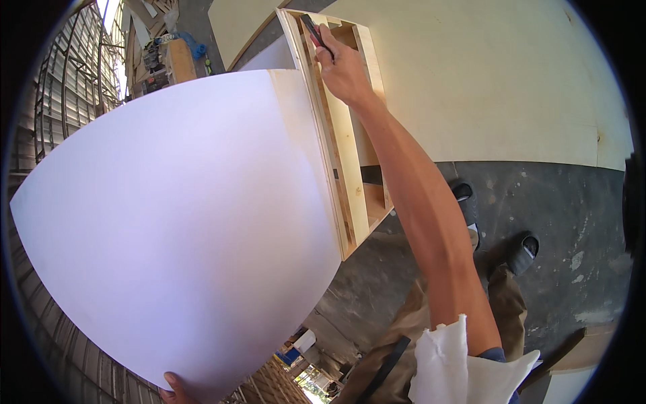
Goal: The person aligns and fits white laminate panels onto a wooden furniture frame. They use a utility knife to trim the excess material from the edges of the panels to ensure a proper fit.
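Observation:
My right hand (pixel 342 71) is closed around a slim black-and-red hand tool (pixel 315 32), whose exact kind I cannot make out. It holds the tool over the far end of a narrow wooden frame (pixel 355 185) with long slats and an open inside. A large white sheet (pixel 182 209) spreads to the left, its right side against the frame and a bare tan strip near its far right corner. At the sheet's near edge, my left hand (pixel 176 390) grips it with the thumb on top. The other fingers of that hand are hidden.
Big pale plywood sheets (pixel 498 81) lie to the right and behind. My shoes (pixel 523 252) stand on the dark grey floor (pixel 565 215) at the right. Tools and wood pieces (pixel 178 60) lie at the far left, beside a corrugated metal wall (pixel 74 81). A board (pixel 572 357) is at the lower right.

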Demonstrator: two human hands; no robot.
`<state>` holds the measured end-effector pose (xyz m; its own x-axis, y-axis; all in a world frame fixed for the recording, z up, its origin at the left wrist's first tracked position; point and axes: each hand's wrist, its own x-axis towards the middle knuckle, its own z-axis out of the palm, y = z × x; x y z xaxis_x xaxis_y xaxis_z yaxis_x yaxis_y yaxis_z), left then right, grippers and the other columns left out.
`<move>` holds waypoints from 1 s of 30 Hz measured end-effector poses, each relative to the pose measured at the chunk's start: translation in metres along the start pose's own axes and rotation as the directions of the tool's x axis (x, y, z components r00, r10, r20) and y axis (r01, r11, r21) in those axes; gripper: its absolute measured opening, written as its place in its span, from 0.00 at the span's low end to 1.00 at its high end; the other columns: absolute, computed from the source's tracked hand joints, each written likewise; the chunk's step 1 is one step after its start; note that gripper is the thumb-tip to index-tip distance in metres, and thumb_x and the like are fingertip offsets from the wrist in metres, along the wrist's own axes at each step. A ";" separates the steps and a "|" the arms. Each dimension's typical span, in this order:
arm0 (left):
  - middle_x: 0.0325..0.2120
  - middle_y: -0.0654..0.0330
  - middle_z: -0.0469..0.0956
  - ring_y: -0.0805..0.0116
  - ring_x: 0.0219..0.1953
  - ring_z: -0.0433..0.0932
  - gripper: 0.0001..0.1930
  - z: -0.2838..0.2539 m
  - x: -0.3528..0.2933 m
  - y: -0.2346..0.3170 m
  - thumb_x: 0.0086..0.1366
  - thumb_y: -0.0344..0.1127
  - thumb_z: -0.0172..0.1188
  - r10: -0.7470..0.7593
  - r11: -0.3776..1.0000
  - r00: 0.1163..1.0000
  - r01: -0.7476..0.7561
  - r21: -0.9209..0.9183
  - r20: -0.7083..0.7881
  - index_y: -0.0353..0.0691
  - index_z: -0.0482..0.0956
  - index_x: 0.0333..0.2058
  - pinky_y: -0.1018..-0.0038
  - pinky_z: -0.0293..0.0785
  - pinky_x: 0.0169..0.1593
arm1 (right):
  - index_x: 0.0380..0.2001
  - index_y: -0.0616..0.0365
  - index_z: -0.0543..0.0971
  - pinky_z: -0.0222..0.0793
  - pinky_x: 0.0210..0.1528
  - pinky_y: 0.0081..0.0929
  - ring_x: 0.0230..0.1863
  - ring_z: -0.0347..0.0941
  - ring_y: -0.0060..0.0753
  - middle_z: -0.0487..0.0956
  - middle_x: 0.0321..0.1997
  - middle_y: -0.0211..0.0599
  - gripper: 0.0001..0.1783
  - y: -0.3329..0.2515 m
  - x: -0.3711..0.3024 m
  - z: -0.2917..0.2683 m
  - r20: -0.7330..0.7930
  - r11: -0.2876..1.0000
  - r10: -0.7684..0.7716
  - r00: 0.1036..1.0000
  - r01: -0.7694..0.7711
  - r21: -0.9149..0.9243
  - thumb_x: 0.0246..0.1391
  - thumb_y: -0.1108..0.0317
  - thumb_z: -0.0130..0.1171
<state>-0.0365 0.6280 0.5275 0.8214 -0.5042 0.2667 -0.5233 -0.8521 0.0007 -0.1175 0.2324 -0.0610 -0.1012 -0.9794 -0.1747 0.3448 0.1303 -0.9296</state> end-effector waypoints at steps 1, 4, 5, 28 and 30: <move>0.39 0.51 0.82 0.62 0.35 0.77 0.36 -0.008 0.001 -0.015 0.66 0.66 0.64 -0.034 0.999 0.999 0.034 0.029 -0.001 0.29 0.81 0.43 0.63 0.74 0.40 | 0.69 0.61 0.69 0.71 0.52 0.50 0.47 0.79 0.64 0.82 0.46 0.63 0.29 -0.003 0.010 0.008 0.005 1.000 -0.011 1.000 0.010 0.014 0.65 0.65 0.49; 0.40 0.48 0.82 0.59 0.37 0.76 0.38 -0.024 0.005 -0.054 0.66 0.66 0.65 0.005 0.993 0.996 0.006 0.116 -0.092 0.27 0.80 0.47 0.62 0.75 0.43 | 0.70 0.57 0.69 0.73 0.51 0.38 0.43 0.80 0.51 0.83 0.40 0.57 0.29 0.004 0.039 0.024 0.016 0.998 -0.006 1.000 0.007 -0.057 0.67 0.64 0.50; 0.41 0.47 0.82 0.57 0.37 0.76 0.38 -0.027 0.010 -0.063 0.65 0.66 0.65 0.025 0.989 0.993 -0.007 0.149 -0.116 0.27 0.79 0.49 0.61 0.75 0.44 | 0.70 0.56 0.69 0.74 0.49 0.33 0.40 0.81 0.45 0.84 0.37 0.54 0.28 0.013 0.047 0.028 -0.016 0.997 -0.034 0.999 0.033 -0.075 0.68 0.64 0.50; 0.36 0.52 0.80 0.59 0.36 0.73 0.34 0.015 -0.006 0.005 0.67 0.60 0.66 0.173 0.985 0.973 -0.173 0.010 -0.156 0.26 0.77 0.48 0.58 0.75 0.42 | 0.45 0.62 0.83 0.77 0.49 0.56 0.44 0.81 0.68 0.82 0.41 0.70 0.19 0.020 0.097 0.012 0.229 0.871 -0.075 0.970 0.176 -0.458 0.64 0.61 0.49; 0.37 0.51 0.81 0.58 0.36 0.75 0.34 0.005 0.004 -0.010 0.67 0.60 0.66 0.164 0.986 0.980 -0.164 0.015 -0.112 0.26 0.78 0.46 0.58 0.76 0.43 | 0.51 0.60 0.81 0.77 0.49 0.55 0.43 0.82 0.68 0.83 0.39 0.67 0.21 0.032 0.105 0.005 0.273 0.811 -0.177 0.945 0.298 -0.504 0.62 0.59 0.51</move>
<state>-0.0269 0.6335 0.5237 0.6937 -0.6184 0.3692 -0.6471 -0.7602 -0.0574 -0.1125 0.1331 -0.1071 0.0982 -0.9912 0.0883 -0.2209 -0.1082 -0.9693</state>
